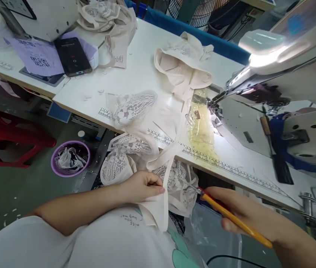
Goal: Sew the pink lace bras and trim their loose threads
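My left hand (139,186) is closed, with thumb and fingers pinching the cream edge band of a bra (164,203) over my lap. Lace cups (116,165) and more lace fabric (179,180) bunch around that hand, partly hanging below the table edge. In my right hand (241,208) is an orange-handled tool (233,217) with a thin metal tip. Its tip is close to the lace, just right of the band; whether they touch I cannot tell. A cream strap runs from the lap up onto the table.
A lit sewing machine (247,123) stands at the right, with yellowish plastic (201,126) beside its needle area. Cream bra pieces (186,67) and a lace cup (135,106) lie on the white table (144,48). A phone (73,56), purple bin (53,163) and red stool (13,134) are left.
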A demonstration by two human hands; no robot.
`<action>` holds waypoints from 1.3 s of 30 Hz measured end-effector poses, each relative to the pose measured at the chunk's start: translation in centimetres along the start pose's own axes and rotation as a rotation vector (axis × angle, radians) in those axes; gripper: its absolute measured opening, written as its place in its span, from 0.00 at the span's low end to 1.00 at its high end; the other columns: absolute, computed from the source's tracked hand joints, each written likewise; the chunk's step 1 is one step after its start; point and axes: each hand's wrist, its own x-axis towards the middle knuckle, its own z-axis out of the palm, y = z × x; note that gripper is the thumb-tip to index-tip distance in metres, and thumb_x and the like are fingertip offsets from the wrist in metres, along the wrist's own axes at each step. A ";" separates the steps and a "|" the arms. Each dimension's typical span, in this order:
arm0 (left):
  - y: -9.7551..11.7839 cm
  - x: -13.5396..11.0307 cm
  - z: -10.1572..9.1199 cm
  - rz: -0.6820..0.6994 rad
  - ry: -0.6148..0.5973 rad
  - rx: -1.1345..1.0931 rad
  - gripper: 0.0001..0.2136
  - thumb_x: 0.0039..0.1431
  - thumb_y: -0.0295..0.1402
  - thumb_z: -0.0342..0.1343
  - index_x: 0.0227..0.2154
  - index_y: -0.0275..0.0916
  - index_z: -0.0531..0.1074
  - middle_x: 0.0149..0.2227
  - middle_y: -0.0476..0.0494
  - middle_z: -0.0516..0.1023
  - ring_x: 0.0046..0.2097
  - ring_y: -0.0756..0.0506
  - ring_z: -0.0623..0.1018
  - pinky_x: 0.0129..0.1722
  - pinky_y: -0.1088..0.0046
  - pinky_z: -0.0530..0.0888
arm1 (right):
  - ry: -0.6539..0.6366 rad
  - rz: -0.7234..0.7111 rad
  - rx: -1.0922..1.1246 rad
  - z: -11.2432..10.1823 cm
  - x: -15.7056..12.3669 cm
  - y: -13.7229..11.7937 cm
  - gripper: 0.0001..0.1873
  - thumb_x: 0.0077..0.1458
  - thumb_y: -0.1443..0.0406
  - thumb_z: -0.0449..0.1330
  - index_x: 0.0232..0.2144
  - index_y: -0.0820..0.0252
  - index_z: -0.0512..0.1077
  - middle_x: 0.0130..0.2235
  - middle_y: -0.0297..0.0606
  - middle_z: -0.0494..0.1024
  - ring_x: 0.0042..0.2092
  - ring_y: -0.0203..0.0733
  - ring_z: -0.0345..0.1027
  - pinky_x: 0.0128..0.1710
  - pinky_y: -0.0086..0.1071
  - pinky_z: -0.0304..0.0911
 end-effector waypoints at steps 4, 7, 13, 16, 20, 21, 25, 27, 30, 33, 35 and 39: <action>0.0 0.1 0.0 0.030 -0.005 0.058 0.06 0.49 0.30 0.55 0.20 0.34 0.68 0.20 0.54 0.64 0.24 0.54 0.61 0.26 0.77 0.59 | -0.231 -0.038 0.072 0.0 3.6 -2.9 0.31 0.49 0.37 0.46 0.30 0.59 0.63 0.26 0.31 0.55 0.25 0.35 0.45 0.24 0.30 0.47; 0.0 0.1 -0.1 0.041 -0.010 0.082 0.06 0.49 0.29 0.55 0.21 0.34 0.68 0.20 0.54 0.64 0.24 0.54 0.61 0.25 0.78 0.58 | -0.244 -0.070 0.070 -0.7 4.6 -4.1 0.35 0.47 0.35 0.43 0.30 0.60 0.63 0.26 0.30 0.54 0.25 0.35 0.44 0.24 0.30 0.46; 0.1 0.0 -0.4 0.038 -0.012 0.063 0.06 0.49 0.30 0.54 0.20 0.34 0.68 0.19 0.55 0.63 0.24 0.54 0.61 0.24 0.79 0.59 | -0.232 -0.058 -0.036 -1.2 5.2 -4.2 0.29 0.46 0.39 0.54 0.25 0.59 0.61 0.24 0.30 0.55 0.24 0.34 0.45 0.22 0.29 0.44; 0.0 -0.1 -0.7 0.058 0.000 0.103 0.06 0.49 0.30 0.54 0.20 0.35 0.68 0.20 0.54 0.64 0.24 0.54 0.62 0.24 0.79 0.60 | -0.205 0.017 -0.047 -1.2 5.5 -4.4 0.28 0.42 0.41 0.60 0.21 0.58 0.58 0.22 0.28 0.53 0.24 0.33 0.43 0.21 0.29 0.42; 1.0 -0.7 -1.1 0.139 0.041 0.238 0.06 0.50 0.30 0.54 0.21 0.35 0.71 0.22 0.51 0.68 0.25 0.52 0.66 0.25 0.78 0.63 | -0.073 0.008 0.106 0.0 5.1 -4.0 0.30 0.38 0.42 0.63 0.18 0.58 0.55 0.21 0.27 0.50 0.23 0.33 0.42 0.21 0.29 0.41; 1.5 -0.8 -1.1 0.194 0.055 0.300 0.06 0.50 0.31 0.54 0.21 0.35 0.71 0.23 0.50 0.69 0.26 0.52 0.67 0.25 0.78 0.64 | 0.001 -0.024 0.190 0.7 4.9 -3.8 0.30 0.38 0.42 0.63 0.19 0.58 0.55 0.21 0.27 0.52 0.23 0.33 0.44 0.21 0.29 0.43; 4.2 -1.1 -0.3 0.536 0.032 0.603 0.08 0.54 0.30 0.50 0.23 0.38 0.71 0.24 0.47 0.72 0.29 0.48 0.72 0.30 0.74 0.68 | 0.353 -0.219 0.624 5.1 5.4 -3.4 0.22 0.48 0.46 0.59 0.28 0.58 0.60 0.31 0.36 0.66 0.30 0.39 0.59 0.29 0.32 0.58; 5.0 -0.8 0.1 0.675 0.029 0.719 0.07 0.55 0.29 0.49 0.26 0.39 0.70 0.26 0.46 0.74 0.30 0.48 0.74 0.32 0.73 0.70 | 0.446 -0.301 0.818 7.1 6.2 -3.9 0.18 0.53 0.51 0.57 0.30 0.57 0.59 0.34 0.37 0.67 0.33 0.39 0.62 0.32 0.33 0.60; 5.0 -0.1 0.4 0.802 0.022 0.813 0.05 0.56 0.28 0.49 0.28 0.39 0.69 0.28 0.45 0.76 0.31 0.48 0.75 0.32 0.73 0.71 | 0.479 -0.301 0.960 8.9 7.3 -5.4 0.17 0.51 0.53 0.59 0.27 0.57 0.58 0.28 0.31 0.64 0.28 0.35 0.59 0.27 0.29 0.59; 4.5 0.4 0.1 0.856 -0.055 0.833 0.05 0.57 0.26 0.49 0.28 0.40 0.67 0.28 0.45 0.76 0.33 0.47 0.75 0.34 0.71 0.72 | 0.488 -0.238 1.001 9.1 7.3 -6.9 0.14 0.49 0.59 0.61 0.25 0.58 0.58 0.24 0.28 0.61 0.24 0.32 0.54 0.21 0.25 0.54; 4.3 0.4 -0.2 0.834 -0.085 0.848 0.04 0.56 0.25 0.50 0.30 0.40 0.67 0.29 0.44 0.76 0.36 0.47 0.76 0.35 0.71 0.72 | 0.550 -0.191 0.922 8.6 6.8 -7.5 0.12 0.48 0.63 0.60 0.25 0.59 0.59 0.24 0.28 0.61 0.24 0.31 0.53 0.20 0.25 0.52; 4.5 0.0 -0.6 0.687 -0.035 0.875 0.04 0.55 0.25 0.52 0.30 0.40 0.67 0.33 0.44 0.76 0.36 0.48 0.76 0.34 0.73 0.72 | 0.704 -0.131 0.575 7.5 6.0 -7.8 0.10 0.46 0.65 0.56 0.23 0.58 0.56 0.24 0.29 0.60 0.26 0.33 0.52 0.22 0.25 0.51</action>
